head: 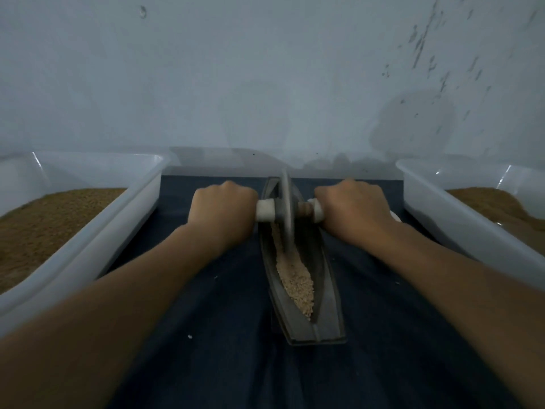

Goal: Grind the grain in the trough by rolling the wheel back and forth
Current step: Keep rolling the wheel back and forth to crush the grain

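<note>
Lying coarse and pale along the near half of the trough, centre frame, the grain looks only partly ground, so I judge plenty of rolling remains. The wheel stands at the trough's far end. The left hand and right hand have their fingers clamped round its white axle handle. The wheel's rim is blurred and hides the grain beneath it. Tubs of brown meal are cut off at both edges.

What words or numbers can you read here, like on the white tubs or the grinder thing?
None: there is no writing to read in this picture.
The trough, the wheel, its handle, the left white tub, the right white tub and the dark cloth are all plain.
The dark marks on the wall look like scuffs, not letters.
</note>
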